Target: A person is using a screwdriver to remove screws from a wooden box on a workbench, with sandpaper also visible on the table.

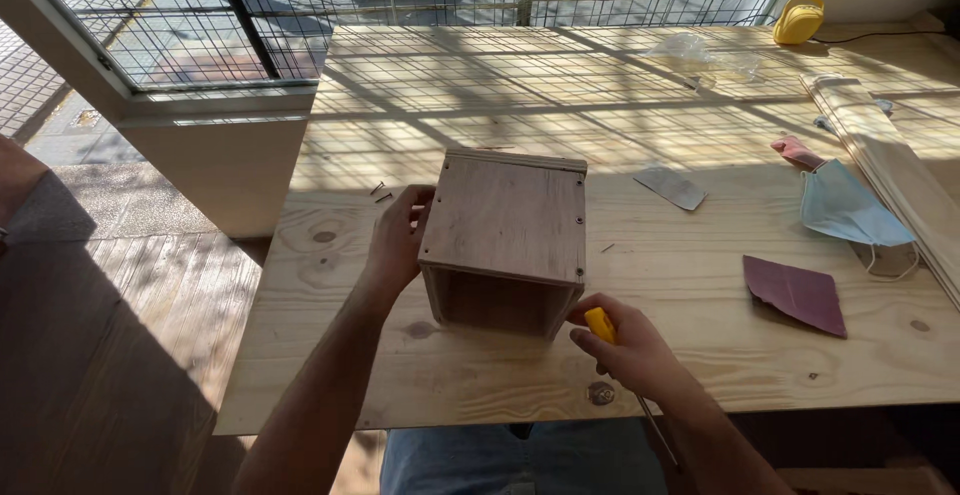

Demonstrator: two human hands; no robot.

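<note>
A small open-fronted wooden box (505, 225) stands on the pale wooden table (700, 355), its open side facing me. My left hand (398, 240) grips the box's left wall, fingers wrapped over the top edge. My right hand (630, 350) rests on the table at the box's lower right corner, closed around a yellow-handled screwdriver (601, 325) whose metal shaft runs back under my wrist. Two loose screws (381, 193) lie just left of the box.
A dark red sandpaper sheet (796, 293), a grey sandpaper piece (670, 187), a blue face mask (845, 210), stacked wooden slats (895, 170), crumpled clear plastic (705, 55) and a yellow tape measure (799, 20) lie to the right and back. The table's left edge drops to a plank floor.
</note>
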